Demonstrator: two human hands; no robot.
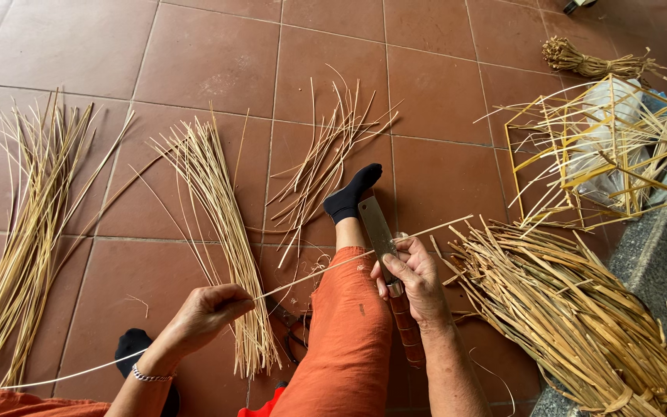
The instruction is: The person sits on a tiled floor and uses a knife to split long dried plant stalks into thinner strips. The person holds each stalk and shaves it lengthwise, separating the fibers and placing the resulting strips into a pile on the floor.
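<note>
My right hand [413, 279] grips a knife [377, 225] with a flat steel blade and a wrapped handle, resting on my orange-trousered leg [347, 332]. A long thin bamboo strip [318, 272] runs under the thumb of that hand against the blade. My left hand [207, 310], wearing a bracelet, pinches the same strip further left, and its pale tail trails off toward the lower left. My foot in a black sock [349, 197] points away from me.
Bundles of thin split strips lie on the brown tiled floor at the left [32, 232], centre-left [221, 232] and centre [326, 154]. A heap of wider offcuts [573, 316] sits at the right. A yellow bamboo frame [604, 147] and a tied bundle [588, 62] stand behind it.
</note>
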